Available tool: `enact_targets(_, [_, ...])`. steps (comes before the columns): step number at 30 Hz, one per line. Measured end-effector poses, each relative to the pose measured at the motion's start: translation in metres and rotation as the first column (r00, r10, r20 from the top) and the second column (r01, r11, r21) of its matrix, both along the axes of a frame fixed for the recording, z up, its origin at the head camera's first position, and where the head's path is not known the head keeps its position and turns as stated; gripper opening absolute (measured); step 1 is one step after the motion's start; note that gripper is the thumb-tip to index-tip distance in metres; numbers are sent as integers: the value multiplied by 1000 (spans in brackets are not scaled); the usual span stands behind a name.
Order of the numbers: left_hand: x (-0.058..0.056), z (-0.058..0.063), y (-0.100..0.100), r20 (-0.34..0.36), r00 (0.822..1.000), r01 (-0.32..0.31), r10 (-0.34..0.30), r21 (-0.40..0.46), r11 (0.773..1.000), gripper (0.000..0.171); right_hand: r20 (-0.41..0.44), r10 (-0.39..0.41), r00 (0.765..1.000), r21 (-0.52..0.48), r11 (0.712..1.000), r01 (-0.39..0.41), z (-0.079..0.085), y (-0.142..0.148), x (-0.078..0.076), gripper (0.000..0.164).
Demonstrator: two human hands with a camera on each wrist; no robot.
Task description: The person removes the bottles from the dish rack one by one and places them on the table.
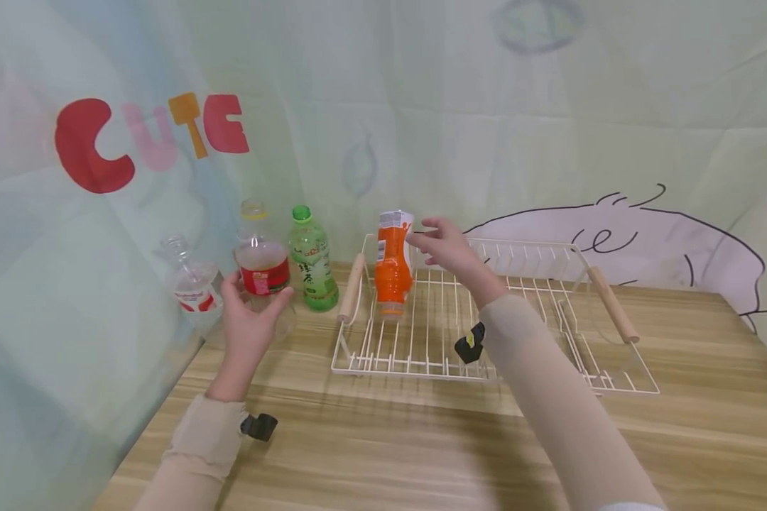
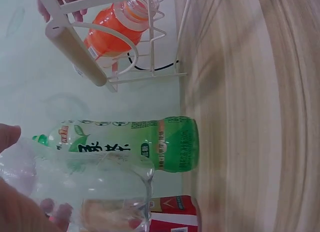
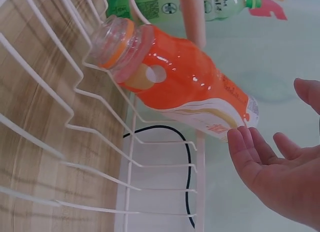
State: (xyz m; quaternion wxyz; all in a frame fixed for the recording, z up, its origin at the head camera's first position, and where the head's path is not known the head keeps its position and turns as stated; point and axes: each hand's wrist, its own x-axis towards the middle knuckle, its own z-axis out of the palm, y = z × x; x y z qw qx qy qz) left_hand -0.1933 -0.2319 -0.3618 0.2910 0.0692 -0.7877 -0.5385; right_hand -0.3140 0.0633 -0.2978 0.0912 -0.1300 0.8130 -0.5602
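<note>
My left hand [image 1: 252, 316] grips a clear plastic bottle [image 1: 253, 231] with a red label and yellow neck ring, thumb on one side and fingers on the other. Just left of it stands another clear bottle [image 1: 194, 287] with a red-and-white label. A green tea bottle [image 1: 316, 266] stands upright to its right. In the wire rack [image 1: 415, 365], an orange-wrapped bottle [image 1: 393, 262] sits upside down, its neck between the wires. My right hand [image 1: 450, 252] is beside that bottle's raised base, thumb apart; in the right wrist view its fingertips [image 3: 240, 142] are at the base, contact uncertain.
The white rack has wooden handles [image 1: 613, 305] at both ends and rests on a wood-grain table [image 1: 358, 440]. A printed cloth backdrop [image 1: 422, 156] hangs behind and along the left. In the left wrist view, a red-labelled object [image 2: 172, 212] is partly hidden.
</note>
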Motion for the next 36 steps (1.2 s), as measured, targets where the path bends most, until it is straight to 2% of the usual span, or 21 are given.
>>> enact_targets(6, [-4, -6, -3, 41, 999, -25, 23, 57, 998, 78, 33, -5, 999, 26, 1000, 4, -8, -4, -6, 68])
enact_targets(16, [-12, -20, -8, 57, 998, -42, 33, 154, 987, 78, 81, -21, 996, 63, 998, 16, -13, -11, -11, 71])
enact_targets(22, [-14, -25, -7, 101, 994, -53, 38, 157, 986, 80, 98, -2, 995, 70, 998, -5, -20, -16, -13, 72])
enact_targets(36, [-17, -31, -6, 128, 991, -58, 37, 164, 985, 83, 129, -3, 992, 104, 995, -10, -30, -21, -18, 82])
